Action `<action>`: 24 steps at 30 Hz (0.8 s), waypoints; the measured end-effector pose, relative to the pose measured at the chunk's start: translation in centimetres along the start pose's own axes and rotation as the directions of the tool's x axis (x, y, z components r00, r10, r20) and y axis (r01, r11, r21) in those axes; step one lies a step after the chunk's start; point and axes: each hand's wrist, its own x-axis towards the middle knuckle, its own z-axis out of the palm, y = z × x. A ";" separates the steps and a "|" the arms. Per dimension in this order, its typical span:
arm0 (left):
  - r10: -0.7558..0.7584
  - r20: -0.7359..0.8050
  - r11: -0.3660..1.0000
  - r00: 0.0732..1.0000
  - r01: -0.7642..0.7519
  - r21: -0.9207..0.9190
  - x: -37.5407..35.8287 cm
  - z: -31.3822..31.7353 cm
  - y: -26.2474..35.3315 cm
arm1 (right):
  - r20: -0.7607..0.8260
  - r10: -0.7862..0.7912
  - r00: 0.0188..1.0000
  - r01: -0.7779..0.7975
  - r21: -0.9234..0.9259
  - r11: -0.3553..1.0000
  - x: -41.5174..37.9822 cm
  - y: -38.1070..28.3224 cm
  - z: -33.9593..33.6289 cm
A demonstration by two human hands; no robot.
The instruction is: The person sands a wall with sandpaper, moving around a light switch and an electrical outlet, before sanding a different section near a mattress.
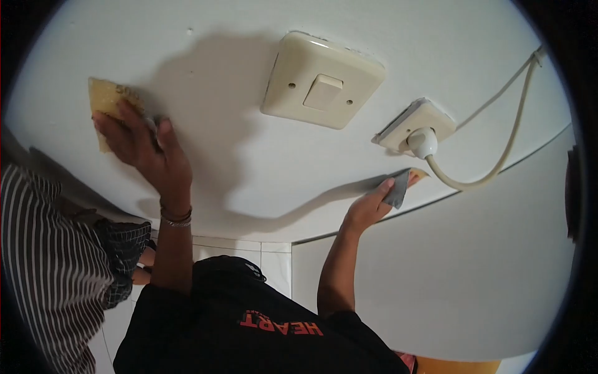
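Note:
My left hand (146,146) lies against the white wall, fingers extended over a piece of sandpaper (103,93) with a yellow backing and printed digits. The grey edge of this sheet shows near my thumb. Over on the right, my right hand (374,202) grips a second piece of sandpaper (397,188), folded, its grey side facing out and a bit of yellow backing visible at the tip. That hand is at the wall's lower edge, below a wall socket (430,121). Some fingers of my right hand are hidden behind the sheet.
A cream light switch (324,90) is mounted between my hands. A white plug (423,143) sits in the socket, its cable (514,143) looping right. Someone in striped clothing (47,268) is close on my left. A pale panel (436,268) extends at lower right.

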 end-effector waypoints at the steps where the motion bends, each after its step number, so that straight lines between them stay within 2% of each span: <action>1: 0.024 -0.022 0.999 0.999 -0.024 0.026 0.9 0.0 4.2 | 0.009 -0.002 1.000 0.001 0.043 0.999 2.6 0.2 -2.4; 2: -0.085 -0.064 0.996 0.994 0.085 -0.004 3.4 -2.0 1.0 | 0.068 -0.049 0.996 0.043 0.093 0.995 1.0 -3.4 0.9; 3: -0.155 -0.072 0.987 0.985 0.151 -0.053 3.0 -1.7 1.9 | 0.046 -0.033 0.998 0.025 0.164 0.986 0.8 -3.0 1.0; 4: -0.146 -0.062 0.987 0.987 0.141 -0.078 2.0 -1.4 2.7 | 0.022 -0.013 1.000 0.008 0.233 0.972 0.6 -2.6 1.3; 5: -0.205 -0.051 0.969 0.978 0.195 -0.153 0.4 -1.0 3.7 | -0.005 -0.014 1.000 0.015 0.212 0.977 0.5 -2.3 1.4; 6: -0.020 0.101 0.999 0.995 0.016 0.037 -1.3 -1.6 4.5 | 0.057 0.023 0.998 -0.041 0.327 0.944 0.6 -1.2 1.3; 7: 0.071 0.153 0.996 0.986 -0.080 0.050 -2.6 -1.8 5.4 | 0.051 0.029 0.998 -0.046 0.366 0.929 0.5 0.4 1.3; 8: 0.077 0.136 0.992 0.988 -0.089 0.084 -2.5 -2.0 5.2 | 0.043 0.036 0.998 -0.050 0.409 0.911 0.5 1.8 1.5; 10: 0.003 0.126 0.996 0.992 -0.014 0.089 -1.1 -2.1 5.2 | 0.034 -0.169 0.985 0.151 0.310 0.939 1.8 1.0 1.3; 11: 0.004 0.034 0.995 0.999 -0.008 0.102 0.6 -2.0 4.9 | 0.034 -0.172 0.985 0.156 0.275 0.949 1.8 6.8 0.8; 12: 0.008 0.022 0.992 1.000 -0.011 0.125 2.1 -1.9 5.1 | 0.046 -0.170 0.984 0.149 0.297 0.943 2.7 5.9 0.9; 14: -0.120 -0.074 0.991 0.990 0.124 0.046 4.0 -2.0 5.8 | -0.042 -0.198 0.979 0.202 0.137 0.970 4.0 2.2 0.0; 15: -0.160 -0.094 0.987 0.983 0.162 0.008 3.5 -1.6 6.2 | -0.033 -0.178 0.983 0.181 0.139 0.974 4.1 3.0 -0.5; 16: -0.196 -0.082 0.980 0.977 0.195 -0.026 1.8 -1.2 6.6 | 0.038 -0.059 0.998 0.051 0.185 0.981 4.3 4.4 -1.4; 17: -0.133 -0.001 0.990 0.991 0.133 0.042 -0.7 -1.3 7.1 | 0.099 0.051 0.994 -0.073 0.236 0.969 4.2 5.5 -2.0; 18: -0.077 0.083 0.993 0.994 0.069 0.099 -3.0 -1.6 7.5 | 0.101 0.066 0.993 -0.088 0.231 0.969 4.2 4.9 -2.4; 20: -0.038 0.157 0.992 0.987 0.019 0.123 -5.5 -2.4 7.8 | 0.041 -0.205 0.978 0.207 -0.044 0.977 5.0 3.5 -3.1; 21: -0.006 0.219 0.990 0.976 -0.025 0.141 -6.0 -2.7 7.9 | 0.031 -0.172 0.985 0.170 0.056 0.984 5.6 4.1 -3.6; 22: -0.010 0.221 0.991 0.975 -0.020 0.133 -5.1 -3.0 8.3 | 0.030 -0.176 0.984 0.175 0.048 0.983 6.5 4.3 -4.5; 24: -0.092 0.082 0.989 0.992 0.082 0.120 -2.0 -2.7 8.6 | 0.074 0.013 0.997 -0.016 0.042 0.999 8.4 4.8 -6.0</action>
